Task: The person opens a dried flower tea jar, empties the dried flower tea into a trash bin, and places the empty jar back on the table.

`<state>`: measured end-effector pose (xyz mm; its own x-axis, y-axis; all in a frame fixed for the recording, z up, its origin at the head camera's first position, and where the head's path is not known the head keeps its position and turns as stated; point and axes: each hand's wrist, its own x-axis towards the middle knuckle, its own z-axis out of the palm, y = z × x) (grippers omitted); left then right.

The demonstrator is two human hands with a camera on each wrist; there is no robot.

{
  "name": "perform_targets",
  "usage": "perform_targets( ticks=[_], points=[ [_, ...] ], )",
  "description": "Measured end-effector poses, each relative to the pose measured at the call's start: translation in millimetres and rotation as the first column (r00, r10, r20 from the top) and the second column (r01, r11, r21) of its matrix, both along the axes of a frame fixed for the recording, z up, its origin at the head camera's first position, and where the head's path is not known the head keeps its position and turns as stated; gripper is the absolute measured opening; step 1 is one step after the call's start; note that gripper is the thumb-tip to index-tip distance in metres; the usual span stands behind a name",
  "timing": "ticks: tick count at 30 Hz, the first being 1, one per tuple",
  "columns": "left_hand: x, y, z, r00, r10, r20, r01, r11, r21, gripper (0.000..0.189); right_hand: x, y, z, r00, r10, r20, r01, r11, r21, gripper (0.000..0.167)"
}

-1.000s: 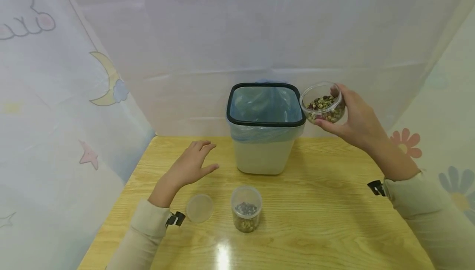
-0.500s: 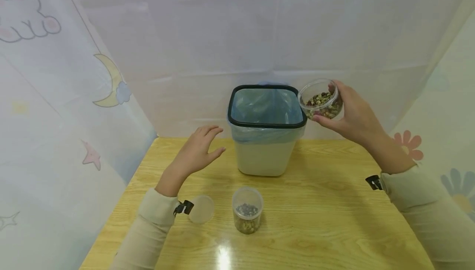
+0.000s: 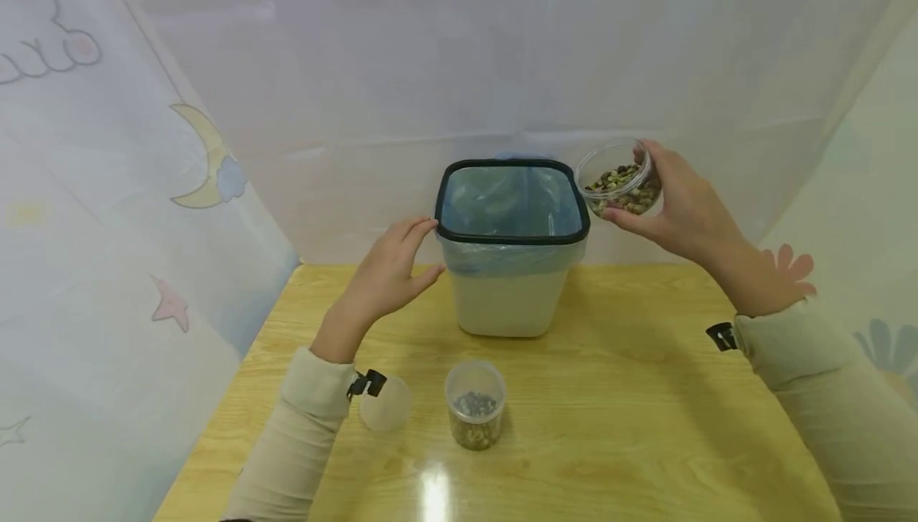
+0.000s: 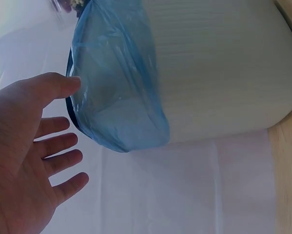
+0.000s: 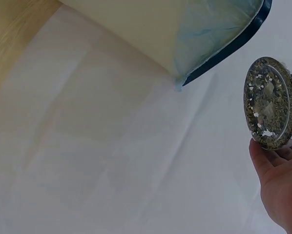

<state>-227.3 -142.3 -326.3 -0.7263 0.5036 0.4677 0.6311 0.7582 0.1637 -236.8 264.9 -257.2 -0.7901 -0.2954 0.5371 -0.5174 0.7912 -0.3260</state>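
Note:
My right hand [image 3: 684, 207] grips a clear round plastic jar [image 3: 620, 179] around its side. Mixed dried bits in green, yellow and dark red lie in it, and its open mouth tilts toward the bin. The right wrist view shows the jar's bottom [image 5: 269, 103] with the contents pressed against it. A white trash bin [image 3: 508, 303] with a black rim and a blue bag liner [image 4: 119, 78] stands just left of the jar. At the bin's left side is my left hand [image 3: 387, 271], fingers spread and relaxed, fingertips right at the rim, holding nothing.
A second clear jar [image 3: 476, 406], holding grey and brown bits, stands on the wooden table [image 3: 631, 418] in front of the bin. A round translucent lid [image 3: 387, 406] lies left of it, partly behind the left wrist. Pale printed curtains [image 3: 344, 76] hang behind and at both sides.
My left hand has moved up and right to the bin's rim. The right hand has raised the jar slightly beside the rim, with the contents still inside.

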Motion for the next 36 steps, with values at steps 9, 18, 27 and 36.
perform_targets(
  ticks=[9,18,27,36],
  points=[
    [-2.2,10.4,9.7,0.998,-0.045,0.035,0.046,0.998,-0.044,0.069,-3.1,-6.5,8.5,1.0,0.005,0.021,-0.006,0.999,0.043,0.093],
    [-4.3,11.3,9.0,0.998,-0.042,0.038,0.045,0.996,-0.079,0.068,-10.5,-10.5,20.7,0.999,0.031,0.012,-0.032,0.994,0.101,0.093],
    [-2.7,11.6,6.1,0.998,-0.034,0.06,0.041,0.992,-0.115,0.071,-17.0,-11.1,25.3,0.999,0.049,-0.011,-0.047,0.983,0.178,0.099],
    [-1.9,11.9,4.8,0.994,-0.043,0.103,0.057,0.989,-0.137,0.077,-16.8,-11.3,28.2,0.999,0.023,-0.023,-0.017,0.973,0.228,0.104]
  ],
)
